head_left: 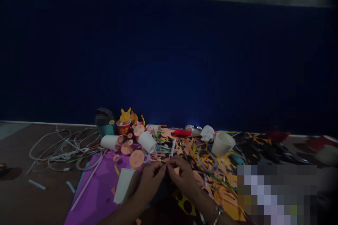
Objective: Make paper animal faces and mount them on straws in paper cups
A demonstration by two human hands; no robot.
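My left hand (pixel 151 180) and my right hand (pixel 184 177) meet at the middle of the table, both with thumb and fingers pinched together. Whatever lies between the fingertips is too small and dark to make out. Close to my left hand is a white paper cup (pixel 124 186), and a round orange paper face (pixel 136 159) shows just above its rim. A white pen-like stick (pixel 173 147) lies beyond my fingertips. Beneath my right wrist is a yellow paper piece with round holes (pixel 187 204).
Purple sheets (pixel 96 191) lie at left, beside tangled white cables (pixel 60 147). Red cups with paper animal faces (pixel 123 126) and a teal bottle (pixel 104 126) stand behind. To the right are a tape roll (pixel 200 163), a white cup (pixel 223 144) and orange scraps (pixel 227 200). A blue panel (pixel 169 59) rises behind.
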